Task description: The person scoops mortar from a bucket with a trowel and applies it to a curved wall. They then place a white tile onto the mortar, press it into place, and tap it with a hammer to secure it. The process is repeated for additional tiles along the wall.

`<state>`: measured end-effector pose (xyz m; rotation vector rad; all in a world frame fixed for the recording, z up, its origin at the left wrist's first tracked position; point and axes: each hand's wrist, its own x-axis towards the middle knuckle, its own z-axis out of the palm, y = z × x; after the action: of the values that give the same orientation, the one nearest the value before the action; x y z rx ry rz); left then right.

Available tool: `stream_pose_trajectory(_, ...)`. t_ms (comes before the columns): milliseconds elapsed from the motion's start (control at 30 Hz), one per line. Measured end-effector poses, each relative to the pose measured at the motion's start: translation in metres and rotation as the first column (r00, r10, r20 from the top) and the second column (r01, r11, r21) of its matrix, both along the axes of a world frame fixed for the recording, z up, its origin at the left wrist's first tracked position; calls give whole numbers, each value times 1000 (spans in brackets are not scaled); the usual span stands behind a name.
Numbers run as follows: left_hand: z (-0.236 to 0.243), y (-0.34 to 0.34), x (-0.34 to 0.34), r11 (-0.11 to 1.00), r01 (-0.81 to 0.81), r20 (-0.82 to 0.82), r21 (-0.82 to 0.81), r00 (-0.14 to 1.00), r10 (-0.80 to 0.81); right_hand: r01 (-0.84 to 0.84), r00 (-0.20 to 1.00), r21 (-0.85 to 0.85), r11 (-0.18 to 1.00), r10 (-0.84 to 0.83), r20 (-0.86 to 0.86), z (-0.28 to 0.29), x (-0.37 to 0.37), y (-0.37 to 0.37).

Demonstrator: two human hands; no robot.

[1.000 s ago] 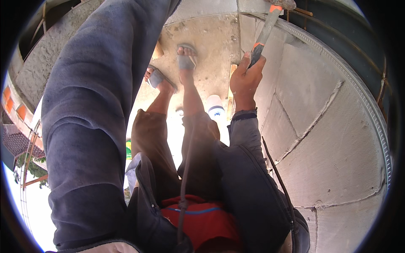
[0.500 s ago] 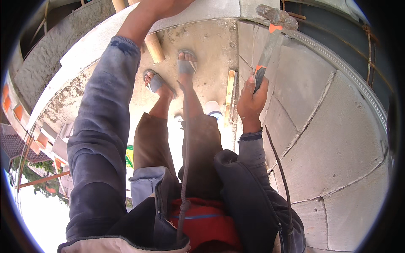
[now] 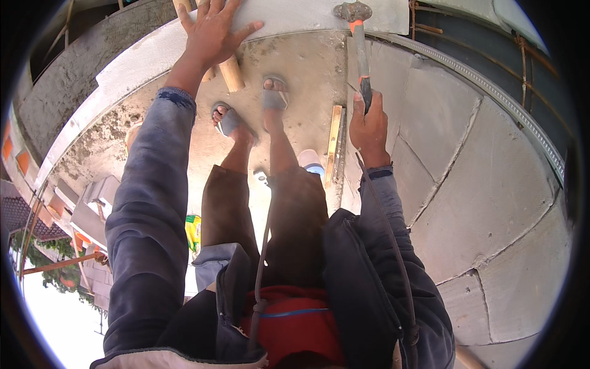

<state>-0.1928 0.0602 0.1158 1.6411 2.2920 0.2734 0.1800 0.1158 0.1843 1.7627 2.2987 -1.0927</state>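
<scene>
1. Watching this over the head cam, I've got a hammer (image 3: pixel 362 55) up by the right end of the pale slab (image 3: pixel 295 15). Stubby, worn metal head, orange bands, grey shaft, black grip. From my angle the head overlaps the slab, but honestly can't tell if they're touching.

2. Right hand (image 3: pixel 370 132) is below that end of the slab, fingers curled snugly round the lower part of the black grip. Can't see anything else in that fist.

3. Left hand (image 3: pixel 212 37) is over the left part of the slab, fingers spread wide, not holding anything. Palm looks laid on the surface, though I wouldn't swear to the contact.

4. Just below the slab, near the left hand, I see a round wooden post (image 3: pixel 232 74). The sandals (image 3: pixel 275 98) are a bit further below the slab.

5. Right of the slab and down from it there's a grey block wall (image 3: pixel 491 178) with rough joints, plus a perforated strip (image 3: pixel 505 100) curving along its edge.

6. Further below the slab: a timber strip (image 3: pixel 334 141), a pale container (image 3: pixel 311 160) just beside it, then a green-and-yellow bag (image 3: pixel 193 232) well apart.

7. Way down and left of the slab, some piled blocks (image 3: pixel 92 215).
</scene>
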Motion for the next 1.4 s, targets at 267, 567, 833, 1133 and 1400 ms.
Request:
stream_pose_trajectory(267, 4, -10, -1, 998, -51, 89, 45, 995, 46, -13, 994, 59, 998, 20, -108, 4, -21, -17)
stream_pose_trajectory(567, -8, -166, -101, 823, -514, -112, 243, 827, 550, -220, 962, -28, 975, 212, -170, 28, -79, -46)
stream_pose_trajectory(833, -1, -273, -213, 809, -508, -14, -295, 849, 528, -511, 844, -103, 853, 476, -247, 29, -201, -69)
stream_pose_trajectory(1133, 12, -273, -212, 803, -543, 151, -247, 797, 585, -720, 694, -35, 694, 718, -40, 5, -260, -78)
stream_pose_trajectory(1400, 8, -282, -216, 791, -550, 264, -267, 748, 609, -729, 680, 15, 684, 726, -102, -4, -262, -89)
